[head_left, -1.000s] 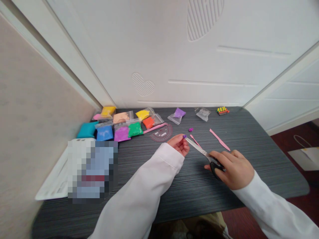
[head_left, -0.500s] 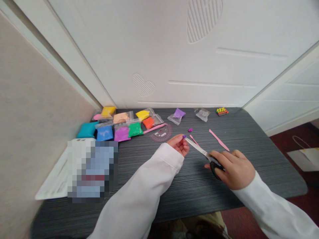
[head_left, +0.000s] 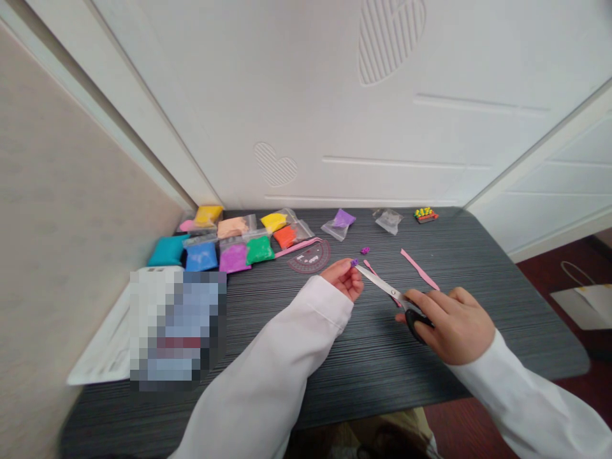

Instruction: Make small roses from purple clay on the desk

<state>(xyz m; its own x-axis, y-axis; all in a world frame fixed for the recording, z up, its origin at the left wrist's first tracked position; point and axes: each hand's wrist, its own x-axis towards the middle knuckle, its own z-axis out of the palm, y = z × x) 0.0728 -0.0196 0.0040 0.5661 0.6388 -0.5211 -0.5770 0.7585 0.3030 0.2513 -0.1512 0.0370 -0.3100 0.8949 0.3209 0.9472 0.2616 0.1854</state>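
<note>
Between the fingertips of my left hand [head_left: 342, 278] is a small purple piece of clay [head_left: 354, 262]. My right hand [head_left: 454, 323] grips the black handles of a pair of scissors [head_left: 382, 285], whose silver blades point left with their tips at the purple piece. The blades look nearly closed; whether they touch the clay I cannot tell. Just beyond lies another small purple clay piece [head_left: 365, 250] on the dark table [head_left: 363, 357]. A thin pink tool [head_left: 371, 268] lies partly hidden under the scissors, and a pink clay knife [head_left: 419, 269] rests to their right.
Several bags of coloured clay, among them a green bag [head_left: 259, 249], crowd the back left. Near them are a clear protractor [head_left: 310, 257] and pink tweezers [head_left: 297, 247]. A light purple bag [head_left: 343, 218], a clear bag [head_left: 389, 220] and a small yellow-topped model [head_left: 426, 215] line the back edge.
My right hand and the scissors have shifted slightly right and down, uncovering more of the thin pink tool. My left hand stays almost still with the purple piece.
</note>
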